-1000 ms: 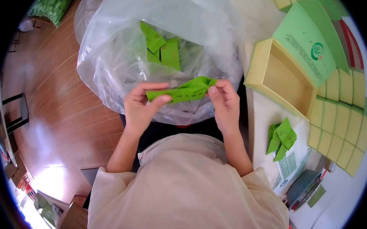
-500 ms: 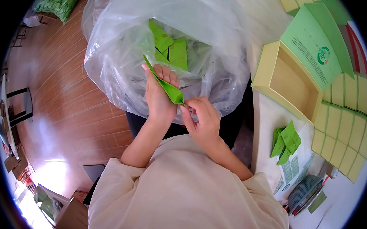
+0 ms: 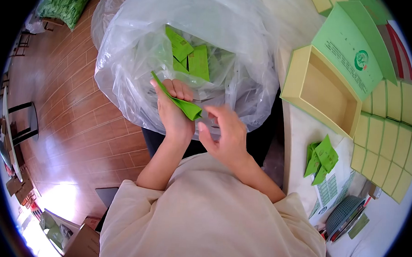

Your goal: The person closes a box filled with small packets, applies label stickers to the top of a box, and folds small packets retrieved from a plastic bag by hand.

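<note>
A green packet [image 3: 179, 103] lies across the palm of my left hand [image 3: 172, 111], held between its thumb and fingers. Just right of the packet's lower end is my right hand [image 3: 226, 134], thumb and forefinger apart, with nothing between them. Beyond both hands, a large clear plastic bag [image 3: 125, 74] stands open, and several green packets [image 3: 198, 63] rest inside it. More green packets [image 3: 322, 156] are piled on the white table at the right.
An open box [image 3: 327, 88] with a green lid sits on the table [image 3: 300, 132]. Stacked yellow-green boxes [image 3: 382, 145] and a grey basket [image 3: 345, 212] are at the right. A full green bag [image 3: 66, 5] is at the upper left.
My right thumb and forefinger have parted and let go of the packet's lower end. My left hand has shifted slightly left with the packet.
</note>
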Demonstrator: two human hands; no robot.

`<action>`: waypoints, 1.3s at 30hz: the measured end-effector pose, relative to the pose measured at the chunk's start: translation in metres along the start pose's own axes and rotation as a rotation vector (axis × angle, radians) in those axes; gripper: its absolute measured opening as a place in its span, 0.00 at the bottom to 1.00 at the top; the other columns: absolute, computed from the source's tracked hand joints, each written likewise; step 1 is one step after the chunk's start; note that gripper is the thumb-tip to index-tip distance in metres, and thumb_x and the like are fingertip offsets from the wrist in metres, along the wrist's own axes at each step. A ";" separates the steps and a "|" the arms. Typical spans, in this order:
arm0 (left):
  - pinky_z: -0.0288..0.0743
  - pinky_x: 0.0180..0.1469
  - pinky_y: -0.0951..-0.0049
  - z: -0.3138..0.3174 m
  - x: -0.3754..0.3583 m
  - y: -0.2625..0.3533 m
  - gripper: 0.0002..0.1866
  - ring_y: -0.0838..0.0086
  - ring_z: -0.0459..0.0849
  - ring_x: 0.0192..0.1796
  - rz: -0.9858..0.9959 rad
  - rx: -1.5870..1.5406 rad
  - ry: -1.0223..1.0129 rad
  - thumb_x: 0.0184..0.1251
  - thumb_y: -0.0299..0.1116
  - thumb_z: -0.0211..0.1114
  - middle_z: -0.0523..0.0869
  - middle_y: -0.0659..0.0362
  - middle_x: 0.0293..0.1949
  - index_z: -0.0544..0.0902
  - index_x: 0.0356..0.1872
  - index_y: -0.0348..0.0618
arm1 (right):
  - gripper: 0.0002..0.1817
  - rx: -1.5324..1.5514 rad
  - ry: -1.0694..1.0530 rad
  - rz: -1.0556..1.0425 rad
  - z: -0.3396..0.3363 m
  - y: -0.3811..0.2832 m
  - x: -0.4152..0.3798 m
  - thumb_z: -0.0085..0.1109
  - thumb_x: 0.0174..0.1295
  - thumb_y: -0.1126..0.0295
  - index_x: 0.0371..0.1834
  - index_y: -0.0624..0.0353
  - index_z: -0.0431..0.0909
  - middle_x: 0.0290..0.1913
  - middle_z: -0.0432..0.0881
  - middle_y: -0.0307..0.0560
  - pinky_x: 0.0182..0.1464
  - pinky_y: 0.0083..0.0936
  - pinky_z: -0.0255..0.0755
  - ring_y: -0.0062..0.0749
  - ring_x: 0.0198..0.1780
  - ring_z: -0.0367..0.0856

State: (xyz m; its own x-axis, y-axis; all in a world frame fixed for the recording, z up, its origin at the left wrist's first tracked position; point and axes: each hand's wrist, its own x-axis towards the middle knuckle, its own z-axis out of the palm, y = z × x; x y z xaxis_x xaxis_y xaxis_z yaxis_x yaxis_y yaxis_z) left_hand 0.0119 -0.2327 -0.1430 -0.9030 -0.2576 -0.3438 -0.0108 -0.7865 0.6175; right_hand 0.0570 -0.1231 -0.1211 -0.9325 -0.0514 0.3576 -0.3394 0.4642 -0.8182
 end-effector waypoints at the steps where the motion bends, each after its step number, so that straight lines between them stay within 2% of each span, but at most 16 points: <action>1: 0.59 0.29 0.77 -0.001 0.000 0.001 0.24 0.79 0.61 0.25 0.023 0.026 -0.039 0.75 0.54 0.43 0.63 0.65 0.21 0.64 0.22 0.47 | 0.15 0.003 -0.004 -0.001 0.001 -0.002 0.005 0.66 0.49 0.73 0.40 0.61 0.75 0.31 0.78 0.48 0.29 0.33 0.72 0.44 0.28 0.77; 4: 0.67 0.37 0.77 0.011 -0.017 0.002 0.18 0.78 0.71 0.32 -0.045 0.337 0.063 0.76 0.47 0.43 0.74 0.65 0.29 0.73 0.34 0.45 | 0.16 -0.031 0.055 -0.080 0.006 0.001 0.012 0.64 0.54 0.70 0.45 0.61 0.75 0.34 0.79 0.51 0.35 0.33 0.73 0.47 0.32 0.78; 6: 0.69 0.42 0.74 0.011 -0.016 -0.002 0.20 0.76 0.75 0.37 -0.123 0.256 0.049 0.76 0.49 0.41 0.77 0.63 0.35 0.74 0.41 0.43 | 0.13 0.093 0.005 0.262 0.011 0.011 0.006 0.58 0.64 0.63 0.42 0.63 0.76 0.33 0.79 0.46 0.37 0.20 0.70 0.31 0.32 0.78; 7: 0.72 0.47 0.72 0.010 -0.016 -0.003 0.25 0.75 0.78 0.43 -0.203 0.173 0.036 0.76 0.52 0.39 0.80 0.61 0.40 0.75 0.48 0.41 | 0.13 0.091 0.005 0.263 0.009 0.016 0.008 0.58 0.64 0.63 0.42 0.63 0.76 0.33 0.79 0.46 0.37 0.20 0.70 0.31 0.32 0.78; 8: 0.71 0.53 0.69 0.005 -0.013 0.001 0.25 0.72 0.78 0.48 -0.227 0.143 -0.086 0.76 0.51 0.37 0.81 0.58 0.45 0.73 0.54 0.41 | 0.15 0.304 -0.053 0.479 0.003 0.024 0.013 0.52 0.67 0.61 0.42 0.64 0.76 0.31 0.79 0.44 0.36 0.21 0.69 0.28 0.32 0.76; 10: 0.70 0.54 0.69 0.013 -0.010 0.000 0.26 0.71 0.78 0.48 -0.243 0.240 -0.129 0.77 0.51 0.37 0.81 0.57 0.46 0.73 0.55 0.40 | 0.21 0.643 -0.091 0.765 0.000 0.027 0.017 0.43 0.73 0.57 0.40 0.66 0.77 0.27 0.75 0.36 0.34 0.19 0.65 0.17 0.32 0.69; 13: 0.68 0.57 0.69 0.010 -0.011 -0.002 0.23 0.70 0.78 0.49 -0.344 0.343 -0.264 0.77 0.48 0.39 0.80 0.56 0.43 0.74 0.49 0.39 | 0.21 0.878 -0.106 1.029 0.005 0.022 0.022 0.43 0.72 0.57 0.40 0.66 0.77 0.28 0.75 0.35 0.35 0.19 0.65 0.16 0.31 0.69; 17: 0.70 0.46 0.73 -0.015 0.004 -0.014 0.17 0.75 0.76 0.37 -0.173 0.189 -0.216 0.76 0.46 0.45 0.75 0.61 0.29 0.71 0.34 0.44 | 0.17 0.746 -0.351 1.032 0.005 0.031 0.011 0.47 0.71 0.61 0.39 0.66 0.76 0.30 0.78 0.39 0.34 0.21 0.67 0.20 0.30 0.73; 19: 0.70 0.39 0.75 -0.011 0.009 -0.006 0.17 0.77 0.75 0.31 -0.136 0.117 -0.124 0.75 0.46 0.47 0.72 0.63 0.24 0.68 0.30 0.46 | 0.10 0.269 -0.086 0.523 0.010 0.017 0.003 0.53 0.67 0.67 0.38 0.65 0.75 0.31 0.79 0.46 0.32 0.23 0.68 0.27 0.28 0.75; 20: 0.65 0.34 0.77 -0.008 0.010 -0.001 0.17 0.79 0.68 0.28 -0.124 0.136 -0.060 0.74 0.48 0.49 0.67 0.65 0.23 0.67 0.29 0.47 | 0.06 0.220 -0.066 0.346 0.005 0.016 0.001 0.60 0.59 0.73 0.37 0.62 0.75 0.31 0.78 0.48 0.29 0.26 0.70 0.35 0.27 0.76; 21: 0.60 0.29 0.79 -0.003 0.010 0.005 0.17 0.82 0.61 0.25 -0.114 0.155 0.005 0.73 0.49 0.51 0.62 0.67 0.23 0.66 0.29 0.49 | 0.06 0.223 -0.073 0.346 0.005 0.015 0.001 0.60 0.59 0.73 0.37 0.62 0.75 0.31 0.78 0.48 0.29 0.26 0.70 0.35 0.27 0.76; 23: 0.59 0.27 0.80 0.002 0.009 0.006 0.17 0.82 0.61 0.24 -0.137 0.190 0.078 0.73 0.49 0.51 0.62 0.67 0.23 0.66 0.29 0.49 | 0.08 0.076 -0.005 -0.114 0.006 0.015 0.001 0.64 0.54 0.75 0.37 0.60 0.77 0.31 0.78 0.45 0.28 0.29 0.72 0.37 0.28 0.77; 28: 0.56 0.23 0.80 0.006 0.006 0.005 0.18 0.83 0.61 0.24 -0.220 0.250 0.148 0.72 0.50 0.51 0.63 0.67 0.23 0.66 0.29 0.49 | 0.11 0.003 0.007 -0.142 0.009 0.016 0.001 0.64 0.48 0.78 0.36 0.59 0.77 0.33 0.78 0.43 0.27 0.29 0.72 0.39 0.30 0.78; 35: 0.64 0.22 0.79 -0.013 0.004 -0.005 0.16 0.81 0.70 0.22 -0.469 0.278 -0.053 0.73 0.48 0.52 0.73 0.64 0.23 0.69 0.31 0.48 | 0.15 -0.101 -0.225 -0.403 -0.001 0.018 0.007 0.64 0.43 0.81 0.37 0.58 0.79 0.34 0.75 0.42 0.33 0.29 0.69 0.38 0.34 0.74; 36: 0.64 0.22 0.79 -0.014 0.004 -0.004 0.16 0.81 0.70 0.22 -0.570 0.291 -0.111 0.73 0.48 0.52 0.73 0.64 0.23 0.69 0.31 0.48 | 0.15 -0.104 -0.222 -0.403 -0.003 0.020 0.006 0.64 0.43 0.81 0.37 0.58 0.79 0.34 0.75 0.42 0.33 0.29 0.69 0.38 0.34 0.74; 39: 0.64 0.20 0.80 -0.023 0.004 -0.003 0.16 0.80 0.70 0.20 -0.520 0.281 -0.207 0.73 0.48 0.51 0.73 0.64 0.21 0.69 0.31 0.49 | 0.11 -0.061 -0.335 -0.350 -0.007 0.020 0.001 0.60 0.51 0.75 0.39 0.60 0.77 0.35 0.75 0.46 0.40 0.33 0.70 0.40 0.38 0.75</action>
State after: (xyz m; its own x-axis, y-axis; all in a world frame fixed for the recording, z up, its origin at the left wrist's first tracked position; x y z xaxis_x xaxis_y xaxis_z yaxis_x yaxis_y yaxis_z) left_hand 0.0178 -0.2445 -0.1627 -0.8134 0.2552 -0.5227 -0.5584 -0.5945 0.5787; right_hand 0.0497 -0.1081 -0.1339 -0.7557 -0.4908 0.4336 -0.6410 0.4189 -0.6431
